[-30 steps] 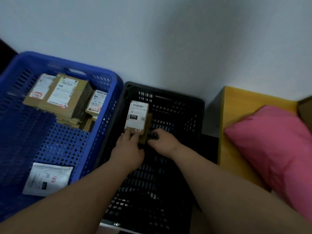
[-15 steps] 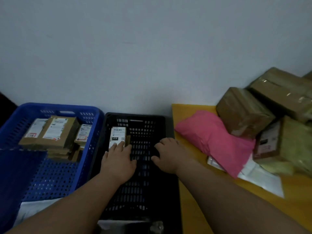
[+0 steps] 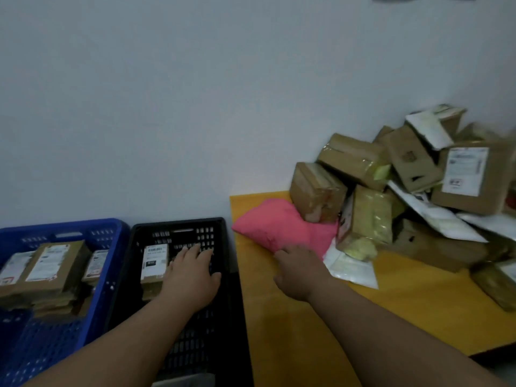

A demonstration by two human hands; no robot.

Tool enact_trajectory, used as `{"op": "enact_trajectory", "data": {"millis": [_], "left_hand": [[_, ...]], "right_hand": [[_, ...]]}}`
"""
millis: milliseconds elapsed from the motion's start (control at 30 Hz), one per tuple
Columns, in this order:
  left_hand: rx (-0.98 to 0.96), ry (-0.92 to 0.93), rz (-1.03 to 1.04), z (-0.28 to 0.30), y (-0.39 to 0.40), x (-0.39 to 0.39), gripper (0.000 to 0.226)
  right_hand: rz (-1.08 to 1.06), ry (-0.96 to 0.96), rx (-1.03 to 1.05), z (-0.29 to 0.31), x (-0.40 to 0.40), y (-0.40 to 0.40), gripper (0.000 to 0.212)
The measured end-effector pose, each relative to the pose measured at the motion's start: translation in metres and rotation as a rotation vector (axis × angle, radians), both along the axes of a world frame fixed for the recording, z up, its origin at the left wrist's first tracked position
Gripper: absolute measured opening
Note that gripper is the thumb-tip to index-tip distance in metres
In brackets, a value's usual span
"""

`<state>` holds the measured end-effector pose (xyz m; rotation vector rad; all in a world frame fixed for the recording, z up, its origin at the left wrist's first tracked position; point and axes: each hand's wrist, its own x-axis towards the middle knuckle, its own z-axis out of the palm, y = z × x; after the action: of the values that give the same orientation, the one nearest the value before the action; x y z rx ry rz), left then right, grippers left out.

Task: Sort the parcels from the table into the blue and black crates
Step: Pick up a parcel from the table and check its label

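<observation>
Plain grey-white wall stood behind yellow table. Small brown cardboard box with white shipping label lay flat in black perforated plastic crate, long axis pointing toward wall; barcode visible, print unreadable. Left hand rested beside box, fingers spread, gripping nothing. Right hand open, fingertips at edge of pink soft poly-bag parcel on table. Blue perforated crate held stacked labelled brown boxes. Heap of taped cardboard boxes and white mailers filled table's far right.
</observation>
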<state>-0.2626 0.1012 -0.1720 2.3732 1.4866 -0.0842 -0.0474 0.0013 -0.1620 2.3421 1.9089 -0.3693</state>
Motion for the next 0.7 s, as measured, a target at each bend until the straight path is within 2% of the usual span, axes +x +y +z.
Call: {"op": "enact_trajectory", "data": {"millis": [267,367,433,567,700], "left_hand": [[0.063,-0.05,-0.101,0.005,-0.068,0.131,0.058],[0.037,-0.09,-0.127,0.003,-0.103,0.182,0.056],[0.025,-0.091,-0.138,0.002,-0.123,0.209,0.056],[-0.049,-0.128,-0.158,0.004,-0.136,0.25,0.057],[-0.129,-0.223,-0.142,0.012,-0.133,0.288,0.059]], "right_hand": [[-0.14,-0.034,0.022,0.022,0.141,-0.101,0.04],[-0.201,-0.053,0.005,0.027,0.191,-0.139,0.018],[-0.246,-0.04,0.014,0.024,0.218,-0.157,0.018],[-0.365,0.11,0.066,0.013,0.254,-0.176,0.037],[-0.542,0.372,0.109,0.015,0.27,-0.179,0.046]]}}
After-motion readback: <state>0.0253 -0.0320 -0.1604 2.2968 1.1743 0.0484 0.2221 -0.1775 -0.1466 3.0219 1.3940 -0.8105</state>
